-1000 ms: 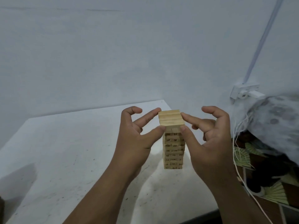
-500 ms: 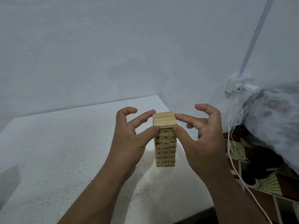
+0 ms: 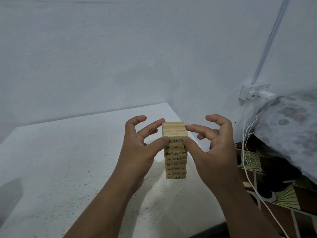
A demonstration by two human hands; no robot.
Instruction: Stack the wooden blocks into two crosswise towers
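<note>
Grip: left hand (image 3: 137,150) and right hand (image 3: 214,148), thumb and forefinger pinching the top layer (image 3: 174,129) of the tower (image 3: 175,157) on the table (image 3: 51,169); light, rigid, smooth blocks likely topple unless held by opposite sides.

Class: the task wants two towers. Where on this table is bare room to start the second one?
Free: the wide white table left of the left hand, back to the wall. Crowded: around the block tower, flanked by both hands, the right hand near the table's right edge.
</note>
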